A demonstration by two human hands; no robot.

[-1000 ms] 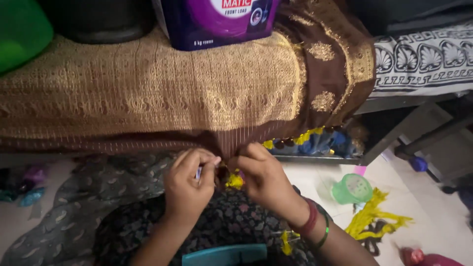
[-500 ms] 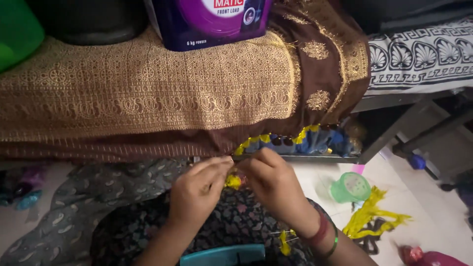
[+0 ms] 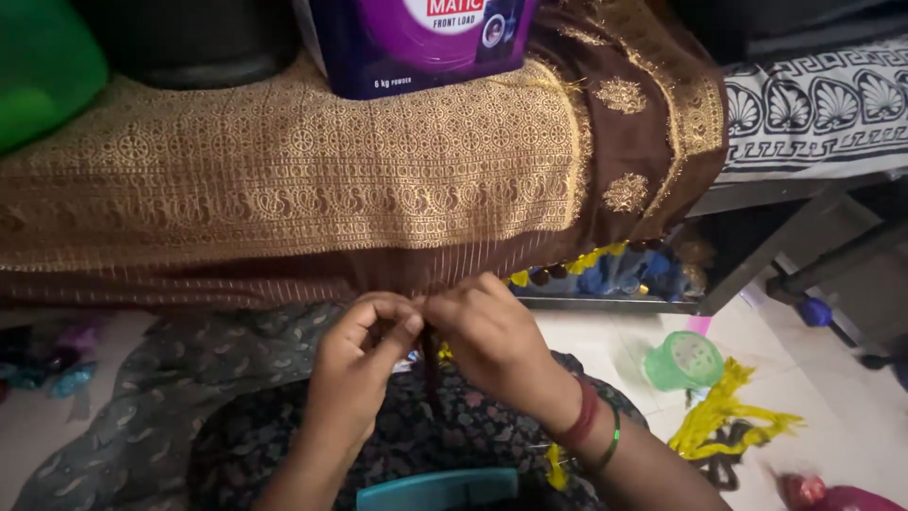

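Hands raised, pinching brown gold-patterned cloth (image 3: pixel 378 203)

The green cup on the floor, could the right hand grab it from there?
Probably yes: the green cup sits on open floor beside the right hand, nothing between, but its fingers are busy pinching the brown cloth's edge.

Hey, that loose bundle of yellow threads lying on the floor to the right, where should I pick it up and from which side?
Grip the yellow thread bundle at its thick middle, where the strands bunch together, probably from above: it lies flat on the floor with frayed ends splaying outward. The green cup crowds its upper left, so come from the right.
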